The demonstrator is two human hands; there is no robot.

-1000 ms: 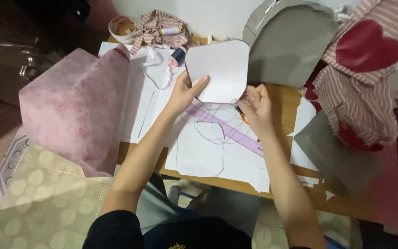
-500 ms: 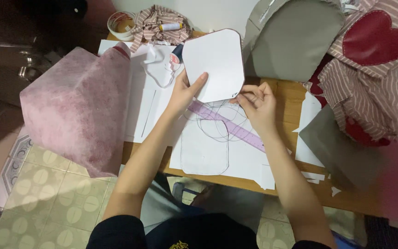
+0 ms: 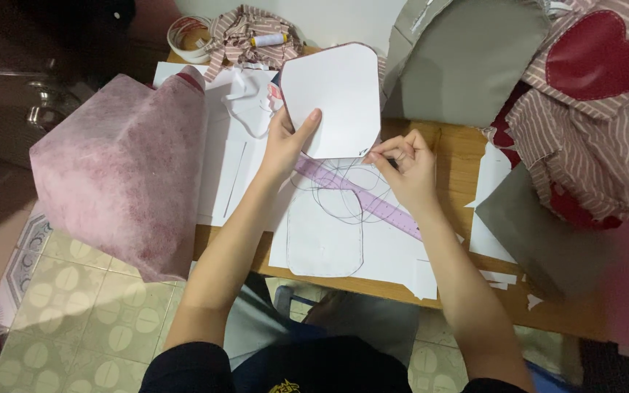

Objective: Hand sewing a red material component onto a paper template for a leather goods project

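- so the left hand [image 3: 285, 142] holds up a white cut-out panel [image 3: 333, 98] with rounded corners, thumb pressed on its face and the other fingers behind it, lifted off the wooden table [image 3: 460, 156] and tilted toward the camera.
- the right hand [image 3: 405, 164] sits at the panel's lower right corner, fingertips pinched shut on something small at the edge; a needle or the thread end is my guess, too small to tell.
- a dark thread [image 3: 336, 193] loops loosely below the hands, across a purple ruler [image 3: 373, 204] and a paper sheet [image 3: 325, 244] with a rounded outline drawn on it.
- as a judgement: the panel is already cut to shape, and the edge work looks only begun at that one corner; no line of stitches shows along the rest of the rim.
- nearby lie a pink fabric bundle [image 3: 121, 164], a grey fabric piece [image 3: 467, 62], striped cloth with a red heart [image 3: 598, 51] and a thread spool [image 3: 267, 40].
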